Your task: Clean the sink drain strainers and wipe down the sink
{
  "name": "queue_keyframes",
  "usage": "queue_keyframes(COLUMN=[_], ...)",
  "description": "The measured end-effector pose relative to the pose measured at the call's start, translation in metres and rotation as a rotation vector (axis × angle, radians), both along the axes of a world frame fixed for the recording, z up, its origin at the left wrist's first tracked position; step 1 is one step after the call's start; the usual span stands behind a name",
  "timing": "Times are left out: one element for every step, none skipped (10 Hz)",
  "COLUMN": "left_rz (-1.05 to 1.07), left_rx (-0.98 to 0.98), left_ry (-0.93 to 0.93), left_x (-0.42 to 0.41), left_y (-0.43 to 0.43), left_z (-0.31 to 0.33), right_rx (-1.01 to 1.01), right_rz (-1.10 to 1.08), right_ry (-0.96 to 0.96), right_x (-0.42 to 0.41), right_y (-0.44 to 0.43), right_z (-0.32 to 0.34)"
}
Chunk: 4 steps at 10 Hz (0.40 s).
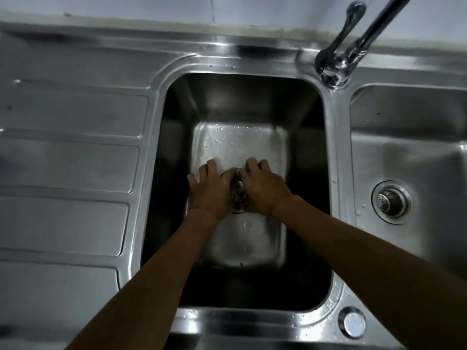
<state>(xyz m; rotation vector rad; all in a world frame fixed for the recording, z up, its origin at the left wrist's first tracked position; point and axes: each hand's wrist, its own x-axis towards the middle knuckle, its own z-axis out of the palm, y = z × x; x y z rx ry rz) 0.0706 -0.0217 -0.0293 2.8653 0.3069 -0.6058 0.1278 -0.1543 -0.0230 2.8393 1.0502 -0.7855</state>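
Note:
Both my hands are down in the deep middle basin (240, 147) of a stainless steel sink. Between them sits a perforated metal drain strainer (238, 192) at the basin floor, mostly covered. My left hand (211, 190) lies flat against its left side with fingers spread forward. My right hand (264, 189) curls over its right side, fingers bent at the rim. Whether either hand truly grips the strainer is unclear. A second strainer (391, 202) sits in the drain of the shallow right basin (404, 147). Water drops dot the wet basin floor.
A chrome tap (336, 64) with lever stands at the back between the two basins, its spout reaching up out of view. A ribbed draining board (68, 160) fills the left. A round metal cap (352, 322) sits on the front rim. A pale wall runs behind.

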Motion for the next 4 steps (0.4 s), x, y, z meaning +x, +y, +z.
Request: queue_keyframes(left_rz=[-0.005,0.0,0.018,0.0], left_rx=[0.001,-0.011,-0.023,-0.005], left_ry=[-0.003,0.018,0.064,0.157], left_x=[-0.002,-0.004,-0.011,-0.016], left_y=[0.001,-0.001,-0.008,-0.014], left_z=[0.001,0.003,0.006,0.014], right_rx=[-0.017,0.001,-0.019,0.011], right_rz=[0.019,0.007,0.004,-0.055], right_ry=[-0.006,-0.002,0.035,0.07], right_x=[0.0,-0.003,-0.01,-0.02], right_y=[-0.002,-0.003,-0.009,-0.016], right_z=[0.0,0.001,0.0,0.004])
